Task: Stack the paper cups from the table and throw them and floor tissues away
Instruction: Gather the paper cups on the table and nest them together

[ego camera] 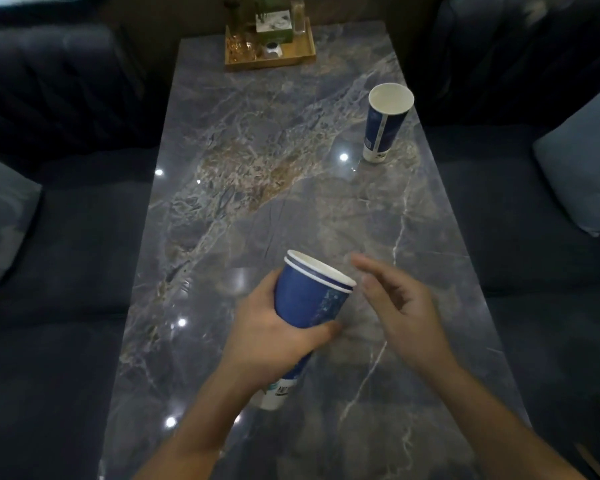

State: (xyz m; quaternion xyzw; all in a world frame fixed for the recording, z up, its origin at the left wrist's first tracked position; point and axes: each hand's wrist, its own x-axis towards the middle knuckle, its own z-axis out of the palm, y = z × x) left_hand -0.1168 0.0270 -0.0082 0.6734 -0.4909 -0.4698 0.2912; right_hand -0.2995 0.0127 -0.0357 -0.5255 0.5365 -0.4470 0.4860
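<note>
Paper cups, blue with white rims, appear in two places over the marbled grey surface (257,168). Left of centre, the left hand (267,337) has its grip closed around the stacked cups (309,299): two nested rims show at the mouth, which tilts away and to the right, while the white base points back toward the person; what lies inside cannot be told. Just right of the stack, the right hand (402,306) is open, fingers spread, holding nothing and apart from the rims. Farther off, near the right edge, a single cup (383,123) stands upright, its white interior apparently empty. At the far end, a wooden tray (305,57) carries a green box and glassware.
</note>
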